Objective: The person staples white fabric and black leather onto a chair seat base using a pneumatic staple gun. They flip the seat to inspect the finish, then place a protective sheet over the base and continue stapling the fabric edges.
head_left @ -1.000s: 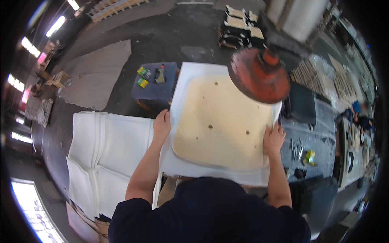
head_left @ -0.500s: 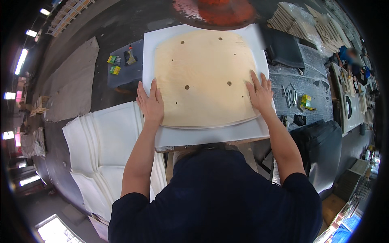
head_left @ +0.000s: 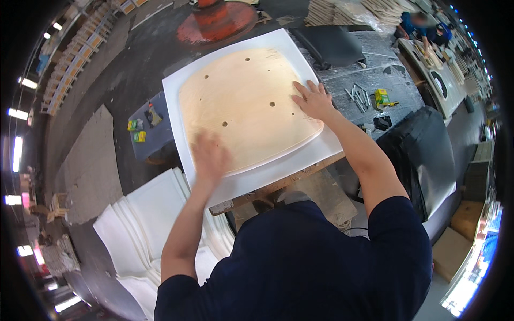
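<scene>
A pale plywood panel (head_left: 249, 91) with rounded corners and several drilled holes lies on a larger white foam-like sheet (head_left: 316, 148). My right hand (head_left: 315, 100) rests on the panel's right edge, fingers spread and nothing in them. Over the near left part of the panel is my left hand (head_left: 210, 156), smeared by motion. Its fingers are too blurred to read, and I cannot tell whether it touches the wood.
White sheets (head_left: 142, 211) are stacked at my near left. To the right are metal bolts (head_left: 357, 98), a yellow-green box (head_left: 382, 97) and black sheeting (head_left: 423, 155). A red round base (head_left: 217, 24) stands beyond the panel. A person (head_left: 415, 24) works at the far right.
My left hand has moved from the panel's left edge onto its near left surface. The right hand stays at the right edge. My view has turned, so the panel appears tilted.
</scene>
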Demonstrator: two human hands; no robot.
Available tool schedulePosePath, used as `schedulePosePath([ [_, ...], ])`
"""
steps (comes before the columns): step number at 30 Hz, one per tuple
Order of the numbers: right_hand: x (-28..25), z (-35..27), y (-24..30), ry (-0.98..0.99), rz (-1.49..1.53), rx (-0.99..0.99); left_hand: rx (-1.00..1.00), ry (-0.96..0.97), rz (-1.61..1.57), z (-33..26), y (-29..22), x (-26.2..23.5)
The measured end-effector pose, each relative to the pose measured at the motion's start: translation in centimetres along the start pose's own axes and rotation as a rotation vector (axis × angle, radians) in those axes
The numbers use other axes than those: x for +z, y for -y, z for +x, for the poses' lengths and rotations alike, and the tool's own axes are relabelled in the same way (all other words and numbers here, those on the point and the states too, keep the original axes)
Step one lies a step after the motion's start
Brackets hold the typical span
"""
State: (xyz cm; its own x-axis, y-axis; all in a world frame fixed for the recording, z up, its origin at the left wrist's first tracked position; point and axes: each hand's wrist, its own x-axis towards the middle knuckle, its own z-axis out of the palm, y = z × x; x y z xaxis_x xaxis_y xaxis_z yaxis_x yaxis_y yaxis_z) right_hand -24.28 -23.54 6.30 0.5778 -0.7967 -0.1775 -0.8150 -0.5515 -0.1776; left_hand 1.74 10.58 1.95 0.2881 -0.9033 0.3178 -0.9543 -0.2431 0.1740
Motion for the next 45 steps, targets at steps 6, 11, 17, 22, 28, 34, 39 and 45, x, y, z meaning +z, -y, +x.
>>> schedulePosePath([
  [6, -0.2, -0.9, 0.0, 0.037, 0.006, 0.009, 0.345, 0.295, -0.173, -4.2, -8.6, -3.2],
  [11, -0.3, -1.0, -0.5, 0.052, -0.011, -0.005, 0.13, 0.207, -0.411, -0.9, -8.1, -3.6],
  [17, -0.5, -1.3, -1.3, 0.035, -0.028, 0.003, 0.231, 0.118, -0.514, -0.6, -7.0, -3.7],
  [22, -1.5, -0.4, 0.5, 0.041, 0.01, -0.017, -0.598, -0.137, -0.667, 2.7, 5.2, -4.7],
  [28, -3.6, 6.1, -0.2, -0.212, 0.225, 0.066, -0.907, -0.144, -0.61, 8.8, 11.2, -3.2],
  [34, -1.8, 11.9, 2.6, -0.182, 0.299, 0.195, -1.101, 0.067, -0.434, 14.1, 10.5, -1.4],
  [39, 0.3, 12.3, 1.5, -0.17, 0.256, 0.181, -1.137, 0.156, -0.241, 14.5, 8.5, 0.0],
  [45, 0.4, 12.0, 1.9, -0.144, 0.172, 0.145, -1.066, 0.135, -0.151, 14.1, 7.2, 0.4],
])
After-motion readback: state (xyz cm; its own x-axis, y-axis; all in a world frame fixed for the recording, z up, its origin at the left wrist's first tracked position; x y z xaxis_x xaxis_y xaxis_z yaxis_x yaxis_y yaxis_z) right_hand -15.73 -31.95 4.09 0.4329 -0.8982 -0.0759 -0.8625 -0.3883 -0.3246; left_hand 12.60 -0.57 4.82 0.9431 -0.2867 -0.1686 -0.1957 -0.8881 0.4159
